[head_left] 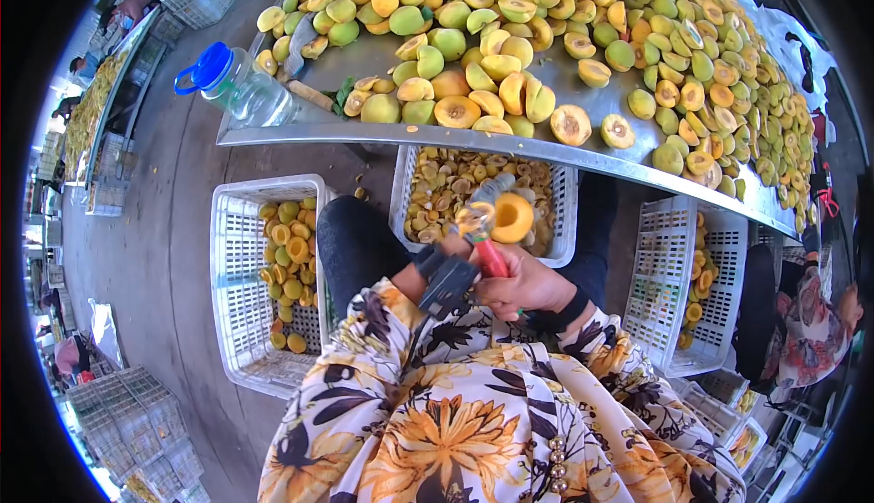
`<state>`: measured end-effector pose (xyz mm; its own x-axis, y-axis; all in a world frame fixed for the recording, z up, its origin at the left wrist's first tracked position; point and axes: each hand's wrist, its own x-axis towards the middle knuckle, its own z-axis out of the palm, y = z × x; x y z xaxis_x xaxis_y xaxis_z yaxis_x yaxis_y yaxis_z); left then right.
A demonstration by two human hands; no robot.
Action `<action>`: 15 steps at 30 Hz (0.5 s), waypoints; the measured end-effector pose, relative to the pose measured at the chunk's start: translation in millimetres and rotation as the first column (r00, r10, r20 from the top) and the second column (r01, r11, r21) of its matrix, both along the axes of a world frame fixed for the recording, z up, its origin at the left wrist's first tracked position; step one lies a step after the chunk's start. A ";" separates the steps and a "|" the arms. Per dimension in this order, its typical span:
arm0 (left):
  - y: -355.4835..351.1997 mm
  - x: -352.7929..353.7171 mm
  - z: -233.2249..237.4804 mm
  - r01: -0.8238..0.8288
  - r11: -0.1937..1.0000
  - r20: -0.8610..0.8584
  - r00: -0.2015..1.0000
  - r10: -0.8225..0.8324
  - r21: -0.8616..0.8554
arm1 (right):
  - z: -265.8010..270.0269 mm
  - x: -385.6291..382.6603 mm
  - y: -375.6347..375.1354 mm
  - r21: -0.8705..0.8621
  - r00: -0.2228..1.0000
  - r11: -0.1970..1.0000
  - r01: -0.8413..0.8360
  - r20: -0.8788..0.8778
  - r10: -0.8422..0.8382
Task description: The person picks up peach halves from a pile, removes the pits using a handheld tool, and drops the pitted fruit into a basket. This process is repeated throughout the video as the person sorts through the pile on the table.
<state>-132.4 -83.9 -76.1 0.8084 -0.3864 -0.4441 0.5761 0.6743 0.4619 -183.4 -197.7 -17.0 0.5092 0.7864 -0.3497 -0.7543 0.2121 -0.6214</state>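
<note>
Along the far edge of the metal table [355, 59] and down its right side, we saw a thick heap of halved yellow-green fruit [519, 11], thinning to bare metal toward the near left corner. At that corner lay a blue-capped bottle [250, 89], tilted over the rim, with a wooden stick [310, 95] and some green leaves [343, 95] just beside it. A white plastic sheet [785, 40] hung by the right edge. Around us stretched a grey floor [155, 193], with stacked crates [132, 421] and a second fruit-covered table [91, 130] well off to the left; another person [810, 330] sat at the right. Beside our knees stood a left crate [228, 312] and a right crate [651, 275], both holding fruit. Between the knees, the middle crate [565, 221] sat partly beneath the table's near edge, its cut pieces partly covered by our hands. Above it was a hollowed fruit half [512, 218], next to our left hand [455, 248], which was blurred and partly blocked by a black wrist device [448, 286]; we could not tell its grip. Our right hand [530, 286] had its fingers wrapped around a red-handled tool [492, 259].
</note>
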 end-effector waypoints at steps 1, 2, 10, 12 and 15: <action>-2.2 -2.5 9.9 0.005 0.991 -0.031 1.000 -0.001 0.134 | 8.3 3.3 2.9 -0.069 1.000 0.997 0.014 0.007 -0.014; -1.3 3.6 3.0 0.014 0.990 -0.028 1.000 -0.010 0.137 | 11.9 7.0 4.2 -0.140 1.000 0.990 0.029 0.015 -0.027; 49.7 17.4 -3.6 -0.201 0.967 -0.076 0.974 0.215 0.157 | -28.3 28.7 -47.0 0.124 0.890 0.882 0.454 -0.027 -0.455; 68.9 16.7 3.2 -0.207 0.971 -0.052 0.975 0.215 0.118 | -70.3 27.8 -45.0 -0.817 0.726 0.442 0.371 0.552 0.410; 113.8 -3.1 16.3 -0.456 0.835 0.081 0.887 0.455 0.307 | -54.9 23.6 -39.1 -0.831 0.877 0.471 0.296 0.432 0.210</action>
<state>-135.5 29.9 -59.8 0.8613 0.1822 -0.4744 0.2368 0.6820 0.6919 -159.7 -236.8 -71.9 0.8117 0.1774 -0.5565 -0.3645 -0.5907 -0.7199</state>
